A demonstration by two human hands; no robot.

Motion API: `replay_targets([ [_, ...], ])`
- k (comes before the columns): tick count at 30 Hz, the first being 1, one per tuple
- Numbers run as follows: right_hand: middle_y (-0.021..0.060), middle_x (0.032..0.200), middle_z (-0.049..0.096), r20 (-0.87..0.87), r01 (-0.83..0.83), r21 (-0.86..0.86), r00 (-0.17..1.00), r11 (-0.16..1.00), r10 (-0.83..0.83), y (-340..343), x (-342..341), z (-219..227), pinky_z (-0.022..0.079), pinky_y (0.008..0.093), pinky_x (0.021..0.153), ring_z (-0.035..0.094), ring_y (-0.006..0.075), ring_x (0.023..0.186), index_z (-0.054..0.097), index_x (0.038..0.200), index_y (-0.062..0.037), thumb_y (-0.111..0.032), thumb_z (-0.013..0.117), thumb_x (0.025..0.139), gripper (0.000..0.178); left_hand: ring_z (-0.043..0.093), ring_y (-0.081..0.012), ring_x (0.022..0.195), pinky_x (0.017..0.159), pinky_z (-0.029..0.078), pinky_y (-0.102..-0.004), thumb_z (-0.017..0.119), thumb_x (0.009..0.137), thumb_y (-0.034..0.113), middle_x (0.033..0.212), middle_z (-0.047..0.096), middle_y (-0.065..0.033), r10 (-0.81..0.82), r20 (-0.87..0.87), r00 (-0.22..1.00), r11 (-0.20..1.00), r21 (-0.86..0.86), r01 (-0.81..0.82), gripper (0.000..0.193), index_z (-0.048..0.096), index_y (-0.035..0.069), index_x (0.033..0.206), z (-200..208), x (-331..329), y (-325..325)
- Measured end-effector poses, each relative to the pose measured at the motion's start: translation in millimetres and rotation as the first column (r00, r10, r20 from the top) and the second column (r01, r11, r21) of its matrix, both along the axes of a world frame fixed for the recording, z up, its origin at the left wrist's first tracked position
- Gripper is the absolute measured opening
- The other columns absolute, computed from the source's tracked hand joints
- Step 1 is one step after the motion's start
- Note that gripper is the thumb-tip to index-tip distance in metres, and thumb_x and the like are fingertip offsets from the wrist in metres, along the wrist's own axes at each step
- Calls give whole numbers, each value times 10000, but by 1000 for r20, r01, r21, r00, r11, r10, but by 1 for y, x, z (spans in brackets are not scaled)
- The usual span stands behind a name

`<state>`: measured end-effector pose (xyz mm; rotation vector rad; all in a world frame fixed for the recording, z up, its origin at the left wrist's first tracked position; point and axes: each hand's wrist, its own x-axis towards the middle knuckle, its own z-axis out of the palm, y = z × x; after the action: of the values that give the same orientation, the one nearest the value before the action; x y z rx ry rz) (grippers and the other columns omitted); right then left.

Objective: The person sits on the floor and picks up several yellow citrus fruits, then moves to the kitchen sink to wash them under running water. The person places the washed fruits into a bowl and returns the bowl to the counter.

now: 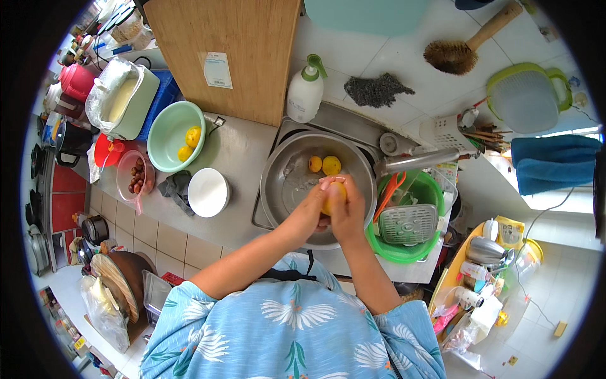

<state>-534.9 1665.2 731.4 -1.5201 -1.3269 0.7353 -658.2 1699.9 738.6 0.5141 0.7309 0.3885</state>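
Hands (349,212) round yellow fruit (327,205) above basin (281,189); counter (243,167), tiled wall (363,60).

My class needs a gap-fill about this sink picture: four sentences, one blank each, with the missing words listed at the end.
1. The left hand and the right hand hold a ____ fruit.
2. Besides it, ____ similar fruits lie in the metal basin.
3. The white pump bottle has a ____ top.
4. The hanging towel is ____.

Missing words: yellow; two; green; blue.
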Motion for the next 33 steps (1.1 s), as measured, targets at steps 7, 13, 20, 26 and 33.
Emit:
replay_targets([
  [7, 134, 1143, 632, -311, -46, 46, 948, 998, 58, -10, -15, 56, 442, 320, 922, 590, 213, 1037, 588, 1180, 1, -292, 469, 1009, 360, 295, -71, 479, 426, 202, -221, 292, 957, 676, 652, 412, 36, -22, 15, 1000, 997, -76, 23, 575, 494, 143, 876, 44, -11, -3],
  [13, 122, 1099, 640, -174, -153, 12, 973, 988, 153, -13, -6, 87, 474, 320, 880, 615, 214, 980, 568, 1175, -6, -262, 657, 910, 379, 255, -76, 447, 411, 185, -232, 254, 983, 607, 577, 366, 33, -10, 115, 993, 983, -182, 31, 535, 478, 145, 830, 61, -18, -5],
  [20, 143, 1116, 634, -150, 92, -106, 983, 990, -108, -16, -15, 85, 474, 313, 890, 623, 246, 998, 568, 1185, -1, -270, 561, 967, 347, 307, -61, 511, 457, 241, -211, 218, 1003, 617, 647, 396, 25, -49, 44, 998, 992, 117, 44, 548, 486, 139, 1034, 74, -12, -13],
  [26, 166, 1328, 522, -393, -187, 58, 899, 981, 195, -23, -14, 108, 325, 344, 1083, 479, 238, 1253, 464, 1382, 0, -170, 510, 977, 442, 262, -56, 529, 466, 211, -223, 216, 1016, 585, 664, 391, 39, -69, 158, 985, 996, 73, 58, 490, 465, 163, 1036, 68, -22, -12],
  [33, 125, 1227, 586, -407, -103, 57, 906, 993, 117, -22, -22, 111, 411, 301, 989, 555, 183, 1122, 544, 1245, 5, -150, 483, 992, 303, 368, -62, 544, 482, 300, -209, 190, 1013, 594, 716, 457, 14, -17, 78, 997, 999, 51, 13, 542, 474, 133, 1039, 83, -21, -17],
])
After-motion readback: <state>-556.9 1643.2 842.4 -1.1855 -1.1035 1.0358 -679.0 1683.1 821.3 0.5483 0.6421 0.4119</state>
